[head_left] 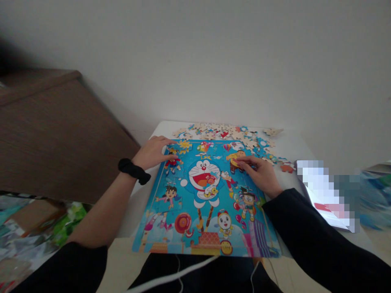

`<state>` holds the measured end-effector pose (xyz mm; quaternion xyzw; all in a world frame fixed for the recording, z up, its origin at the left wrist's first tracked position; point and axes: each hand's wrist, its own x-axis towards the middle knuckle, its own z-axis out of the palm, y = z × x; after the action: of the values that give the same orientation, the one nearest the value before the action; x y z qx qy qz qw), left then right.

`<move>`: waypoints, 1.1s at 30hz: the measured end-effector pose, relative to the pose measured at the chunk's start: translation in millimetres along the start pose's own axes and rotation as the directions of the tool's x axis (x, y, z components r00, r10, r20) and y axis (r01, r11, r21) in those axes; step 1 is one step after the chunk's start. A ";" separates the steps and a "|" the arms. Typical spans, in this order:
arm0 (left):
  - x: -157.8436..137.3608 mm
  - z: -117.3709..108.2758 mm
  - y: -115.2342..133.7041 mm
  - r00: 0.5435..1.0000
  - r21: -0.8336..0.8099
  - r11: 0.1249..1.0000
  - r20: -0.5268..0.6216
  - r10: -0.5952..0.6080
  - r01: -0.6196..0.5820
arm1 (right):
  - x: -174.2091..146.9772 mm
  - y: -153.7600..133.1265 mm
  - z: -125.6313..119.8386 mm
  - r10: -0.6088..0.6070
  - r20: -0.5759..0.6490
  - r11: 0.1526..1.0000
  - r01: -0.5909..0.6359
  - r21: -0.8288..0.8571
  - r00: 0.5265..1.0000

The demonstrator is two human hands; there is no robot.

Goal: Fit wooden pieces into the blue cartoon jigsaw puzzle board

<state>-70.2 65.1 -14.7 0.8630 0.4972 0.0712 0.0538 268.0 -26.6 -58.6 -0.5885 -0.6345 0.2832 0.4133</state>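
Note:
A blue cartoon jigsaw puzzle (226,199) lies flat in its board on a white table, with a large blue-and-white cat figure in the middle. My left hand (154,152) rests at the upper left edge of the board, thumb and fingers apart, near a yellow sun-shaped piece (185,146). Over the upper right part, my right hand (262,173) pinches its fingertips together on a puzzle piece (236,158) by the yellow-clothed figure; the fingers partly cover it. A loose blue piece (193,238) lies on the lower part of the picture.
Loose puzzle pieces (250,140) are heaped along the table's far side, many face down. A lit, pixelated screen (320,195) lies right of the board. The wall rises behind. A brown cabinet (61,138) stands left, above bags and a cardboard box (36,217). A white cable (177,274) hangs in front.

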 end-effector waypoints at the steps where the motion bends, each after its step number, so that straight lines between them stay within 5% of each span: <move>1: -1.0 -1.1 0.0 0.999 0.004 1.000 0.037 0.009 -0.009 | -0.3 -0.9 -0.1 0.002 0.001 1.000 -0.002 -0.002 1.000; 13: -2.5 -7.0 -3.5 0.987 -0.194 0.979 0.133 0.094 -0.067 | -0.6 1.1 0.3 -0.003 0.030 0.999 0.004 -0.037 1.000; 23: 1.1 -12.7 2.7 0.972 -0.206 0.970 0.168 0.166 -0.130 | -0.9 2.2 0.9 -0.020 0.039 0.999 0.022 -0.044 0.999; 28: 39.4 -18.0 31.7 0.986 -0.090 0.986 0.069 0.149 -0.143 | -1.7 -1.2 0.7 -0.053 0.030 0.997 0.055 -0.054 0.998; 33: 95.7 7.6 69.9 0.997 -0.104 0.993 0.044 0.068 -0.064 | -2.3 -4.6 0.1 -0.035 0.044 0.998 0.037 -0.046 0.998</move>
<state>38.0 112.8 -4.0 0.8765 0.4627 0.0778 0.1073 265.5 -29.5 -55.3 -0.5803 -0.6603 0.2732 0.3907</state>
